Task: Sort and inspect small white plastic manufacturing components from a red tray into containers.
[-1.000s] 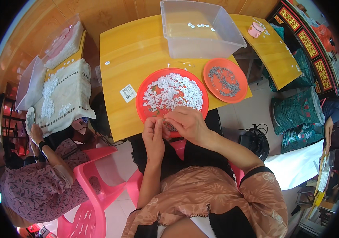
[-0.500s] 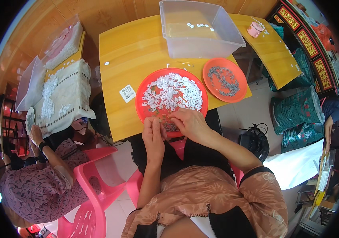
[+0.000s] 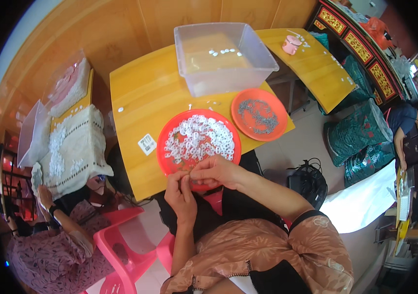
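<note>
Close together over the near edge of a red plate are my left hand and my right hand. Fingertips of both are pinched and almost meet. Whatever small thing sits between them is too small and covered to name. White plastic pieces with holes are heaped across the plate. Most of its near side is hidden by my hands. To the right, touching or nearly touching, lies an orange-red dish holding small grey metal pins or nails.
A clear plastic bin with a few white pieces stands behind on the yellow table. A printed card lies left of the plate. A pink cup is at far right. Another person's hand is by a cloth-covered table at left.
The view has shifted, so the table and plates appear lower and further left. My hands stay pinched together, now raised slightly toward me from the plate's near part.
</note>
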`<state>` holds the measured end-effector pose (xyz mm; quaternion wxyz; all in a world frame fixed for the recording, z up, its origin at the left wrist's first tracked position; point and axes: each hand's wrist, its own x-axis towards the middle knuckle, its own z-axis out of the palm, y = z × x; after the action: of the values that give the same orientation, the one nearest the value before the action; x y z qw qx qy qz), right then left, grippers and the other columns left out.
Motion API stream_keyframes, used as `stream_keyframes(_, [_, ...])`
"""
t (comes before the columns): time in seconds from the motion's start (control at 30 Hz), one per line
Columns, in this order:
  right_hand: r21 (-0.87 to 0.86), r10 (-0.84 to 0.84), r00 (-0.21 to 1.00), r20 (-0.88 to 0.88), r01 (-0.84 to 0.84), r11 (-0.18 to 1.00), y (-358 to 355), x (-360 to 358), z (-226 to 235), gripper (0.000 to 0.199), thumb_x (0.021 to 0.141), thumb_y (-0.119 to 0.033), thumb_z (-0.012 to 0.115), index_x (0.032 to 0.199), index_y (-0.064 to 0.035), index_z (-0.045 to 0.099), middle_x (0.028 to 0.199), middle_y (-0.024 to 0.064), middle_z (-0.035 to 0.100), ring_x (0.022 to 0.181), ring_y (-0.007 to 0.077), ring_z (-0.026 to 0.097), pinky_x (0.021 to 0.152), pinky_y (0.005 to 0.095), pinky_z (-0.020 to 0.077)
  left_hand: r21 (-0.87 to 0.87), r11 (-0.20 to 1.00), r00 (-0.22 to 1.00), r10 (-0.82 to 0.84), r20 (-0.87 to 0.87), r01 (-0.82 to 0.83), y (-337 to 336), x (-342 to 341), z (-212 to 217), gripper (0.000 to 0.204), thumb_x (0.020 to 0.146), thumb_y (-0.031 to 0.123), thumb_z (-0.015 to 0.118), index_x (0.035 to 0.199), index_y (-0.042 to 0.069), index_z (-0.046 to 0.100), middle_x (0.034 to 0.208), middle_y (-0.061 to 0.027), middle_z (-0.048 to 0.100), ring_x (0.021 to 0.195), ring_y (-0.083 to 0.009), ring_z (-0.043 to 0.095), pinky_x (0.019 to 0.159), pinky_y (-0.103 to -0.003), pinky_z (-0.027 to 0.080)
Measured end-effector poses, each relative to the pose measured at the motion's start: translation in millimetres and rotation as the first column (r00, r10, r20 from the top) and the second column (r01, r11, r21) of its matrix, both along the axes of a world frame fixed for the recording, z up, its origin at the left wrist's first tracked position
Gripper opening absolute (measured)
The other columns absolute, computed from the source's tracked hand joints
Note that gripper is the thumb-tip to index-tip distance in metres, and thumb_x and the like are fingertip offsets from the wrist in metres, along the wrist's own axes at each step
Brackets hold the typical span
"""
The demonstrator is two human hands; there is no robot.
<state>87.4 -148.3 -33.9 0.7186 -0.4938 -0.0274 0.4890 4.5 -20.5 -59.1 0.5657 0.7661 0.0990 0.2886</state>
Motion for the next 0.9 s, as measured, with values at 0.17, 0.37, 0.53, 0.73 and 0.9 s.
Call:
stream_keyframes(0.17, [-0.022, -0.032, 0.999, 0.039, 0.033, 0.999, -7, 1, 1, 0.015, 0.083, -0.015, 0.066, 0.087, -0.0004, 0.065, 0.07, 0.0014, 0.057, 0.049, 0.0026, 0.04, 0.042, 0.0166, 0.0274, -0.369, 0.925, 0.996, -0.09, 0.019, 0.091, -5, 4, 1, 0.005, 0.091, 0.005, 0.052, 0.091, 0.002, 0.056, 0.07, 0.0031, 0.049, 0.059, -0.0026, 0.041, 0.052, -0.017, 0.033])
stream_keyframes(0.37, [-0.123, -0.036, 0.827, 0.561, 0.126, 0.984, -2, -7, -6, 0.018, 0.082, -0.017, 0.065, 0.084, 0.0009, 0.065, 0.068, 0.0019, 0.06, 0.061, 0.0057, 0.053, 0.055, 0.0214, 0.0426, -0.242, 0.966, 0.99, -0.117, -0.08, 0.095, -6, 3, -5, 0.009, 0.093, 0.009, 0.05, 0.085, 0.005, 0.051, 0.066, 0.0051, 0.044, 0.056, -0.0017, 0.038, 0.049, -0.017, 0.029])
stream_keyframes(0.53, [-0.152, -0.002, 0.489, 0.872, 0.275, 0.949, 0, -19, 9, 0.018, 0.081, -0.016, 0.063, 0.081, 0.0015, 0.06, 0.072, 0.013, 0.062, 0.065, 0.0188, 0.062, 0.058, 0.0313, 0.0472, -0.183, 0.981, 0.986, -0.088, -0.14, 0.062, -6, 3, -6, 0.017, 0.095, 0.011, 0.046, 0.081, 0.002, 0.046, 0.065, 0.0022, 0.041, 0.057, -0.0045, 0.036, 0.049, -0.021, 0.032])
stream_keyframes(0.73, [-0.145, 0.023, 0.35, 0.936, 0.324, 0.935, 1, -22, -3, 0.012, 0.082, -0.01, 0.061, 0.086, 0.0011, 0.057, 0.078, 0.0125, 0.06, 0.068, 0.0192, 0.059, 0.059, 0.0298, 0.0463, -0.334, 0.938, 0.978, -0.148, -0.147, 0.091, -11, -1, -9, 0.021, 0.096, 0.014, 0.043, 0.078, 0.003, 0.044, 0.065, 0.0021, 0.041, 0.056, -0.0048, 0.035, 0.049, -0.022, 0.031])
stream_keyframes(0.9, [-0.161, 0.013, 0.535, 0.844, 0.231, 0.96, -4, -18, -7, 0.014, 0.087, -0.013, 0.057, 0.09, 0.0002, 0.056, 0.08, 0.0075, 0.06, 0.075, 0.0097, 0.057, 0.064, 0.0251, 0.0473, -0.351, 0.932, 0.978, -0.151, -0.145, 0.092, -13, 1, -1, 0.019, 0.096, 0.013, 0.044, 0.079, 0.003, 0.046, 0.066, 0.0021, 0.041, 0.057, -0.0046, 0.036, 0.049, -0.021, 0.031])
